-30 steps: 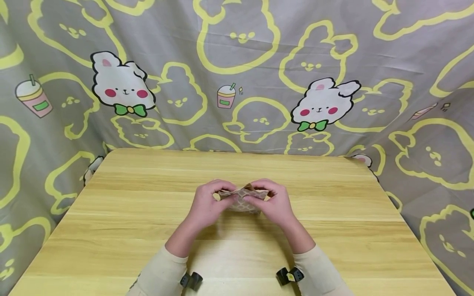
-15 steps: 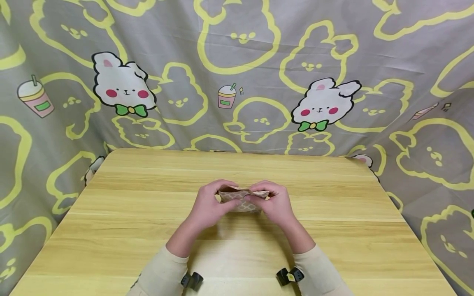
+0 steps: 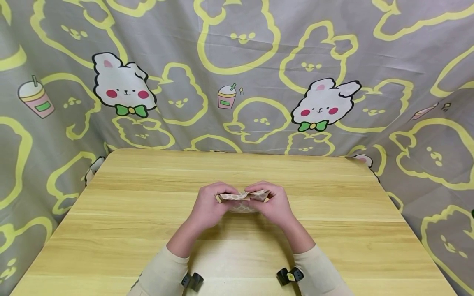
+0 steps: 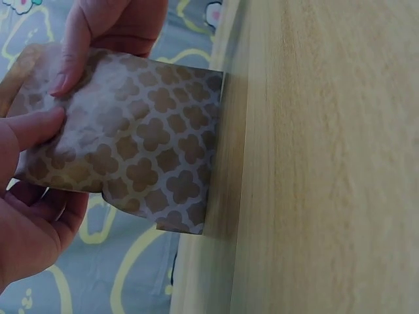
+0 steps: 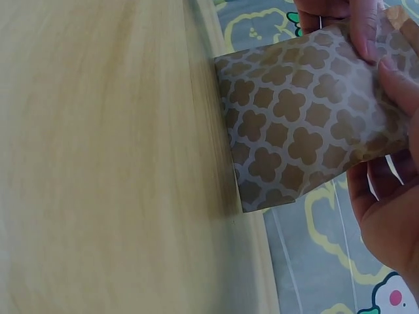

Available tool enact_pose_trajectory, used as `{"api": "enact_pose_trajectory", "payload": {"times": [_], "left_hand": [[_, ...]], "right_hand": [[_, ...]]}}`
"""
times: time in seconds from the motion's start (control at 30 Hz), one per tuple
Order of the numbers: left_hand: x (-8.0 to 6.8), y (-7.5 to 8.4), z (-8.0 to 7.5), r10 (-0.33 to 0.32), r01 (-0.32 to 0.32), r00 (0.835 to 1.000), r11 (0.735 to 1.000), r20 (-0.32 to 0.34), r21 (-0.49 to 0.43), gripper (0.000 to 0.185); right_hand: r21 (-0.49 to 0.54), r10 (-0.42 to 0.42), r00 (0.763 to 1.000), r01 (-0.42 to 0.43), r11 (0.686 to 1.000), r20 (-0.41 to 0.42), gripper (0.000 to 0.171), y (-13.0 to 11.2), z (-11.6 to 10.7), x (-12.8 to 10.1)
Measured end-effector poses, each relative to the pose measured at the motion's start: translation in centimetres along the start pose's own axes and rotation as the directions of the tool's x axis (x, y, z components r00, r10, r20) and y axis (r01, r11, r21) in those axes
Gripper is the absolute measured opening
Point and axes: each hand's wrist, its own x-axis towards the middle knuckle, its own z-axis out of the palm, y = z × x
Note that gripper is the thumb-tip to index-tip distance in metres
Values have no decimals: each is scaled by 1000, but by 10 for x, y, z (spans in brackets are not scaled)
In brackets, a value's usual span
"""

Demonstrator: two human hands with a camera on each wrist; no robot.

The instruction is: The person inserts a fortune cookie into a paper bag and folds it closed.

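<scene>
A brown paper bag point(image 3: 242, 207) with a white quatrefoil pattern stands upright at the middle of the table, between the two hands. My left hand point(image 3: 208, 206) grips its upper left part, with the thumb point(image 4: 39, 127) across the near face and the fingers behind. On the other side my right hand point(image 3: 277, 204) holds the upper right part the same way, its thumb point(image 5: 398, 82) close to the left one. The bag's top edge is bent over toward me above the thumbs. In both wrist views the bag's bottom meets the tabletop. Its inside is hidden.
The wooden table point(image 3: 129, 230) stretches around the hands on all sides. Behind it and along both sides hangs a grey curtain point(image 3: 255, 82) printed with yellow outlines and white rabbits. Dark wrist cameras point(image 3: 192, 281) sit by both cream sleeves point(image 3: 163, 271).
The bag's mouth gaped half a second ago; now its top edge is folded down toward me over the thumbs. Both hands have stayed in nearly the same place.
</scene>
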Motion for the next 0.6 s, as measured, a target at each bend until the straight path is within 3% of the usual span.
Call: {"api": "enact_pose_trajectory", "payload": {"times": [0.37, 0.5, 0.6], "left_hand": [[-1, -1, 0, -129, 130, 991, 991, 37, -17, 37], [-2, 0, 0, -130, 131, 990, 991, 52, -29, 31], [-2, -2, 0, -98, 99, 994, 995, 52, -18, 26]], "right_hand": [[23, -34, 999, 34, 999, -20, 20, 5, 0, -1], [37, -37, 999, 38, 999, -16, 21, 15, -1, -2], [33, -26, 1000, 26, 999, -10, 24, 26, -2, -3]]}}
